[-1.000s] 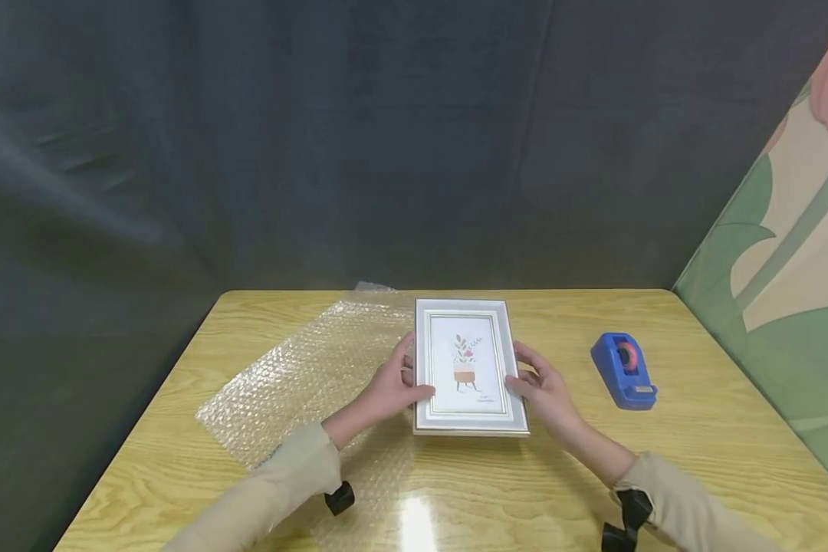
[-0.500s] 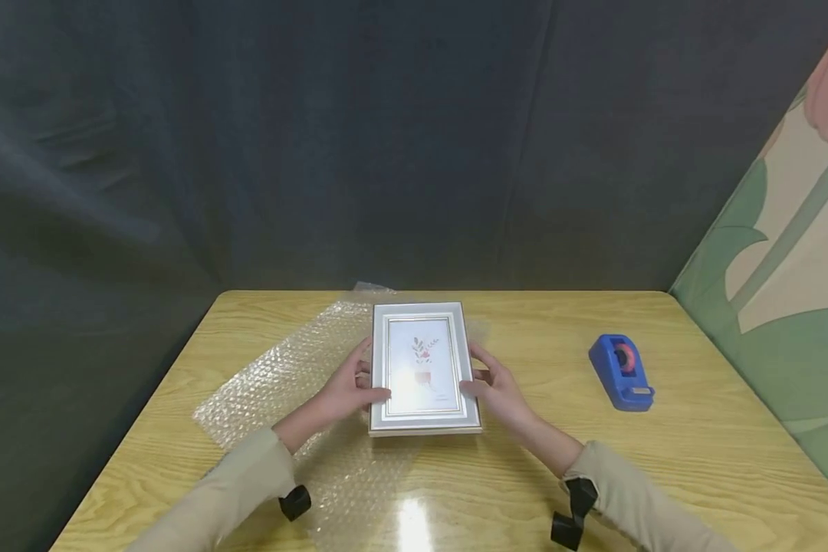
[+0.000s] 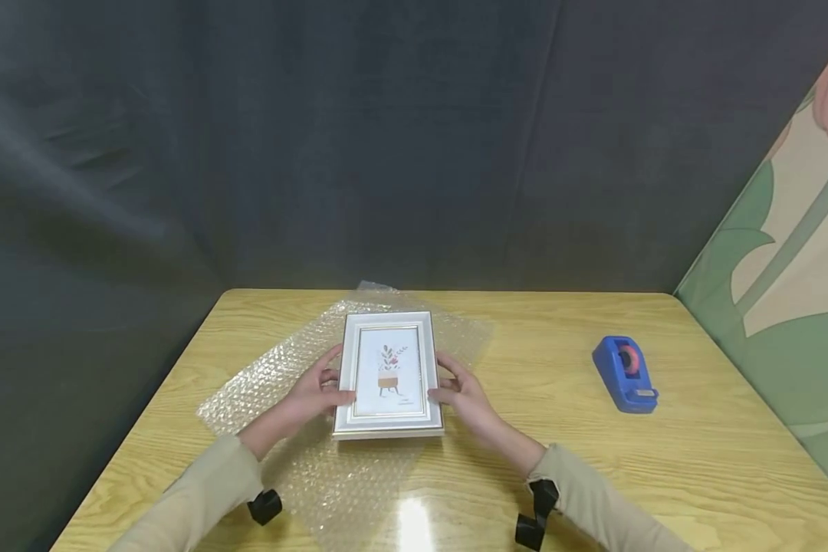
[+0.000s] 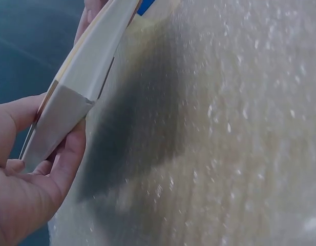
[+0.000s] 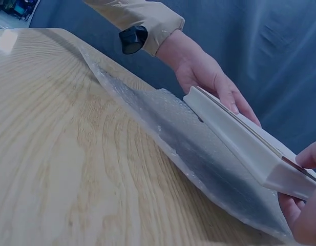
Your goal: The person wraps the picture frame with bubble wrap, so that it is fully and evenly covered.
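Shifting toward 9 o'clock over the last second, you bring the white rectangular picture frame with thin gold lines (image 3: 388, 376) further across the clear plastic bubble-wrap sheet (image 3: 283, 370), so some wrap now peeks out at the frame's 2 o'clock. My read: it's better centred for the work, with wrap showing on both sides. It's face up, and your left wrist view shows a gap underneath, so it isn't down yet. Grip-wise, your bare left hand (image 3: 313, 392) pinches the frame's 8 o'clock side and your bare right hand (image 3: 464, 395) its 4 o'clock side, thumbs on top, fingers under. Headcount: two hands, one frame, one sheet, two small black wrist-worn blocks (image 3: 265, 507), one yellowish wood-grain table (image 3: 538, 345). Plus one chunky blue plastic tape dispenser (image 3: 621, 387) with one pink-looking roll (image 3: 632, 357), well apart at the frame's 3 o'clock, untouched.
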A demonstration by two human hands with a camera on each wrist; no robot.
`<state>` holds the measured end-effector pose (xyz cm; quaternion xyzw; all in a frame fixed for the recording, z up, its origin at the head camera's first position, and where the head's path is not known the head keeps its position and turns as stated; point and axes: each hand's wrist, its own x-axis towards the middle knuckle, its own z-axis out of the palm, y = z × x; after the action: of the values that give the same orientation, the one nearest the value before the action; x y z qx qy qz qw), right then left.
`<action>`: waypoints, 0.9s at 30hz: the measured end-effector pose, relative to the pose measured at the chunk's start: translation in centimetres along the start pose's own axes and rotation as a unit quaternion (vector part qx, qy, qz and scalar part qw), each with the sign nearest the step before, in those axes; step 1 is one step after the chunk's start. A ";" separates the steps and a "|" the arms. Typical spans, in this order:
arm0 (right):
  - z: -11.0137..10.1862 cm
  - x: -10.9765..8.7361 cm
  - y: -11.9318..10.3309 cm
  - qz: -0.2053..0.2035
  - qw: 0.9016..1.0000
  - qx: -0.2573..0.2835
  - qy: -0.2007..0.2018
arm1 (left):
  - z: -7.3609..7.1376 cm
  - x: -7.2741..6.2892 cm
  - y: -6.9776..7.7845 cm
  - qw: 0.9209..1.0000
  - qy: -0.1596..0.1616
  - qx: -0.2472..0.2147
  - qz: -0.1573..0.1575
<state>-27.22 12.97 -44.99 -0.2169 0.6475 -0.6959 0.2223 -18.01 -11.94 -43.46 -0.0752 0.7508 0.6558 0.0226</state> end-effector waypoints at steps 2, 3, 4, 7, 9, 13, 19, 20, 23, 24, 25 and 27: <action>0.4 0.2 0.2 0.001 1.000 0.004 -0.001 | -0.4 -0.1 -0.3 1.000 0.000 -0.006 0.001; 0.6 0.3 0.4 0.002 1.000 0.007 -0.002 | -0.6 -0.1 -0.5 1.000 0.001 -0.010 0.002; 0.8 0.4 0.5 0.004 1.000 0.011 -0.002 | -0.8 -0.1 -0.7 1.000 0.003 -0.012 0.003; 1.3 0.8 1.0 0.011 1.000 0.016 -0.001 | -1.4 0.0 -1.1 1.000 0.003 -0.014 0.002; 1.6 1.1 1.3 0.013 1.000 0.020 -0.002 | -1.8 0.2 -1.4 1.000 0.008 -0.011 -0.004; 2.2 1.7 1.7 0.008 1.000 0.018 0.003 | -2.6 0.6 -1.8 1.000 0.011 -0.002 -0.012; 3.0 2.7 1.9 0.011 1.000 0.022 0.016 | -3.8 1.5 -2.1 0.999 0.018 0.008 -0.027; 3.1 2.9 1.9 0.015 0.999 0.025 0.018 | -4.0 1.7 -2.1 0.999 0.020 0.006 -0.029; 3.3 3.4 1.8 0.019 0.999 0.036 0.022 | -4.4 2.0 -2.1 0.999 0.018 0.000 -0.031; 3.4 3.6 1.8 0.020 0.999 0.039 0.023 | -4.4 2.1 -2.1 0.999 0.017 -0.003 -0.031; 3.4 3.7 1.8 0.020 0.999 0.042 0.024 | -4.5 2.2 -2.1 0.999 0.016 -0.001 -0.031; 3.5 3.9 1.8 0.020 0.999 0.041 0.025 | -4.6 2.3 -2.0 0.999 0.014 0.001 -0.031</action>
<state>-28.24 7.75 -46.55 -0.1774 0.6282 -0.7223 0.2283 -19.70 -16.94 -45.11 -0.1080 0.7492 0.6527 0.0328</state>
